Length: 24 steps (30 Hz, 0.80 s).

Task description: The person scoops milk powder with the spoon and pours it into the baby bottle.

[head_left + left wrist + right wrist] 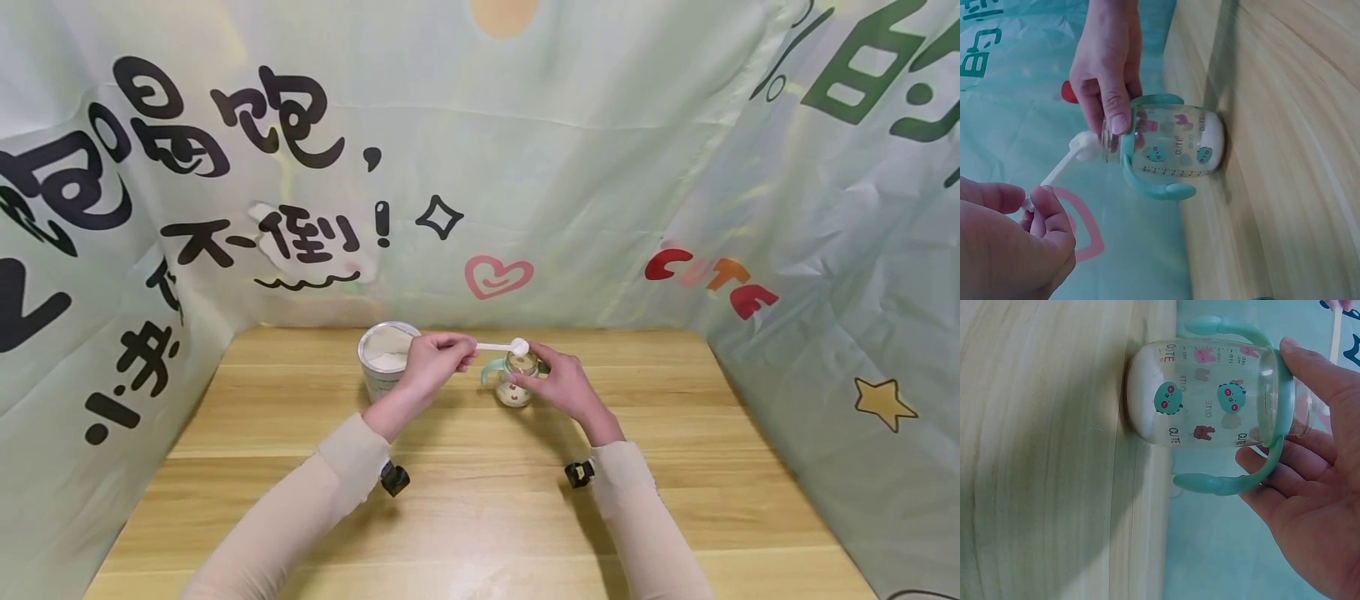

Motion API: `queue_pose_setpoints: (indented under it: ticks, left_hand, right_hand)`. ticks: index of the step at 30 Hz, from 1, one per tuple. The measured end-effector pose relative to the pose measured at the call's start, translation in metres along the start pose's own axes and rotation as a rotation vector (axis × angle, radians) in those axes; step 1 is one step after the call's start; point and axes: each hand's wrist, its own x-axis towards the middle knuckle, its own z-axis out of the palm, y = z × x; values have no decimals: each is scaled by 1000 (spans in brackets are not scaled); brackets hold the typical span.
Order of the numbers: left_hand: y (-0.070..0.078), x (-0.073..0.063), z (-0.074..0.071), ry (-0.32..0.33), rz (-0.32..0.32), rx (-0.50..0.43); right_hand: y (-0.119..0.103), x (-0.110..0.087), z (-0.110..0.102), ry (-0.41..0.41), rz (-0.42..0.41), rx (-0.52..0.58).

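Note:
My left hand (437,363) pinches the handle of a white scoop (495,346). Heaped white powder (1085,146) fills the scoop's bowl, which is over the mouth of a clear baby bottle (1175,140). Two mint-green handles (1235,484) curve from the bottle's collar, and cartoon prints cover its wall. White powder (1147,387) lies in its bottom. Around the bottle's neck, the thumb and fingers of my right hand (561,383) hold it upright on the table. Left of it stands an uncovered can (371,379) of pale powder, partly behind my left hand.
Both forearms reach over the wooden table (480,517). Black wrist cameras (394,479) hang at the sleeves. A printed cloth (585,192) walls off the back and sides of the table.

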Motion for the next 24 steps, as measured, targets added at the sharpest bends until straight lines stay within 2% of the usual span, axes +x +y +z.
queue_pose_setpoints:
  ticks: [10,19,24]
  left_hand:
    - [-6,-1,0,-15,31,77]
    - [-11,-5,0,25,74,278]
    - [-14,-7,-1,22,99,354]
  right_hand:
    - [0,0,0,1,-3,-12]
    - [-2,0,0,2,7,-24]
    - [0,0,0,7,1,-16]
